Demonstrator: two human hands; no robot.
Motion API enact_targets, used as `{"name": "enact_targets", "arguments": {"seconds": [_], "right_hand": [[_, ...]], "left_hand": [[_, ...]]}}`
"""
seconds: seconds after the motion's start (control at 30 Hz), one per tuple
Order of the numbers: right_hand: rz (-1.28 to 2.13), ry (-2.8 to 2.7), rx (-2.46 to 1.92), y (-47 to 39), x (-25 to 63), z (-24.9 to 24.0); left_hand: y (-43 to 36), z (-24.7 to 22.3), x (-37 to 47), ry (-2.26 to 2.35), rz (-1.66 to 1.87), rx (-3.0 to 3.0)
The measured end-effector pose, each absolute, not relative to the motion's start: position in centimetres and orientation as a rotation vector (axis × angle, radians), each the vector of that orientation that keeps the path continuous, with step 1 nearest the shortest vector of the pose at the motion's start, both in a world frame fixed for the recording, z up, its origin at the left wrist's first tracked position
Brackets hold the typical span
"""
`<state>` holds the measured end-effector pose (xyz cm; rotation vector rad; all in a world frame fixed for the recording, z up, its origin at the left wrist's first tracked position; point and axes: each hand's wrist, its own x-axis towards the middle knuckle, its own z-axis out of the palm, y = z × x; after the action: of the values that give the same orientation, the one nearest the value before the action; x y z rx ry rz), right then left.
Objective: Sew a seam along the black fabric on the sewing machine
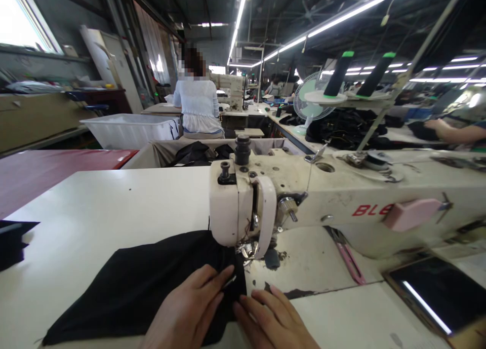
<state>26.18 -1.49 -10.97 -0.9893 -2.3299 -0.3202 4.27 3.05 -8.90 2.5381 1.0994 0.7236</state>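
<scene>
A black piece of cloth (140,283) lies flat on the white sewing table (94,207), its right edge under the presser foot (246,250) of a cream sewing machine (341,197). My left hand (190,308) rests flat on the cloth just in front of the foot, fingers pointing at the needle. My right hand (275,318) lies beside it on the cloth's right edge, fingers spread and pressing down. Neither hand grips anything.
Pink scissors (351,260) lie under the machine arm. A dark screen (436,288) sits at the right. Another black piece (13,240) lies at the table's left edge. A person in white (199,106) sits ahead; a co-worker's arm (455,131) shows at far right.
</scene>
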Motion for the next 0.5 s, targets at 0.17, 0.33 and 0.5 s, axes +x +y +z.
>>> {"name": "enact_targets", "arguments": {"seconds": [0.17, 0.33, 0.5], "right_hand": [[-0.223, -2.133, -1.107, -1.5, 25.9, -14.4], [-0.268, -2.246, -1.012, -0.9, 26.3, -13.6], [-0.305, -2.335, -0.965, 1.2, 26.5, -10.6]], "left_hand": [[2.9, -11.0, 5.2, 1.001, 0.82, 3.019], [3.0, -11.8, 5.5, 1.063, 0.688, 3.072], [4.5, -10.7, 5.3, 1.089, 0.439, 3.028]]}}
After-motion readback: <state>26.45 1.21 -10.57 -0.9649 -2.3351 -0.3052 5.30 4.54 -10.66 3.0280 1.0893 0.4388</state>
